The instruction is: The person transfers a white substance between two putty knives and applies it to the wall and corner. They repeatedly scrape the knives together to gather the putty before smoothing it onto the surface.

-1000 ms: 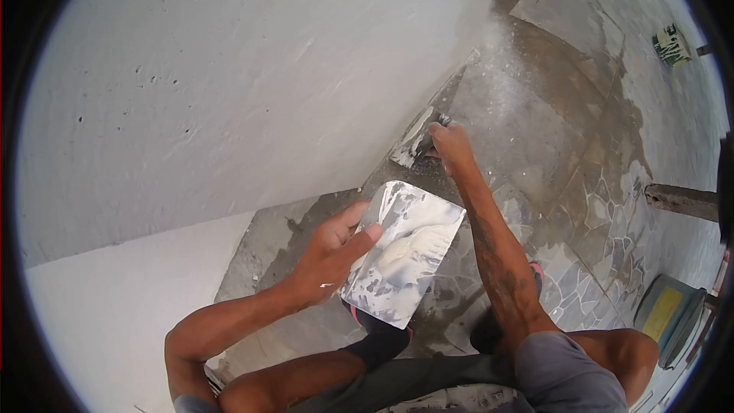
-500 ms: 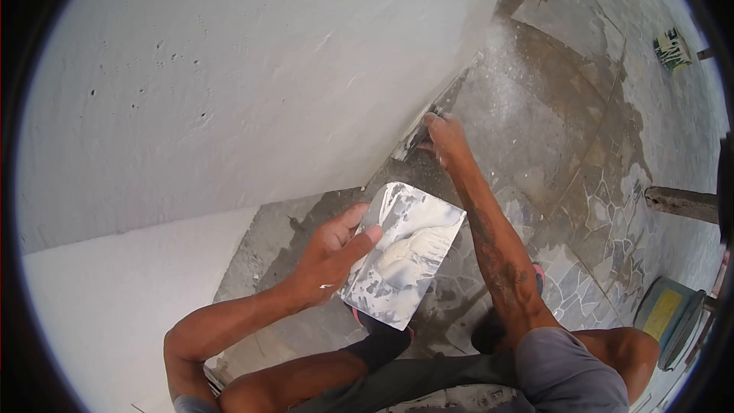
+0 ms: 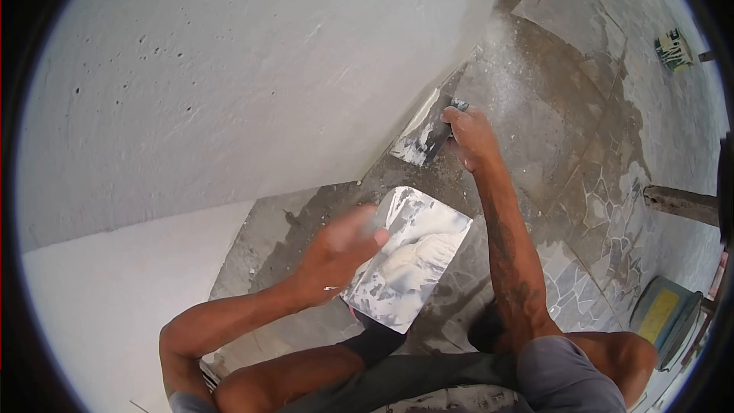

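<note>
The white wall is taking filler low down, where the right hand, clamped on a scraper, is now drawing the blade off it. Below that, the left hand is gripping a metal plate carrying a white lump of filler.

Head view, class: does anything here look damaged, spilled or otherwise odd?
The white wall is pitted with small dark holes at upper left, and pale splatter dusts the stone floor beside the right hand.
</note>
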### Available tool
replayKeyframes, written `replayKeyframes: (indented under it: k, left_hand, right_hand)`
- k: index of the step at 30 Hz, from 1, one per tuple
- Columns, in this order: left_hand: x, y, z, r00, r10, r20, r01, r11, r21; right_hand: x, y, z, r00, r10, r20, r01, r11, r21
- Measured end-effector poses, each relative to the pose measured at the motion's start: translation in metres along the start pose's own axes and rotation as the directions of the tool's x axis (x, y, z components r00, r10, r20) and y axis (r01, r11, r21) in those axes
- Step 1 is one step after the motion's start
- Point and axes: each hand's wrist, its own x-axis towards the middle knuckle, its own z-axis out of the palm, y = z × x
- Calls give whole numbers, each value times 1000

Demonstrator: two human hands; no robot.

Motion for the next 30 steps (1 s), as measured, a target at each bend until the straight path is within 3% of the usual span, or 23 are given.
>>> replayKeyframes:
  k: [4, 9, 12, 21, 27, 30]
  left_hand:
    - [0, -3, 2, 1000, 0, -1, 0, 1000, 26]
    - [0, 1, 3, 1000, -25, 14, 25, 1000, 9]
    - [-2, 2, 2, 999, -43, 19, 43, 999, 5]
    - [-4, -3, -1, 999, -21, 24, 20, 1000, 22]
    - [-8, -8, -3, 999, 22, 35, -23, 1000, 1]
    - [-10, -7, -6, 999, -15, 44, 15, 1000, -5]
  right_hand:
    - [-1, 46, 13, 996, 86, -19, -87, 994, -70]
    - [-9, 80, 36, 995, 88, -49, -94, 985, -141]
    - [1, 105, 42, 998, 60, -18, -61, 994, -89]
    - [-7, 75, 61, 993, 117, 3, -115, 983, -145]
    - [2, 80, 68, 994, 55, 93, -62, 995, 76]
    - [3, 71, 69, 991, 53, 120, -58, 998, 37]
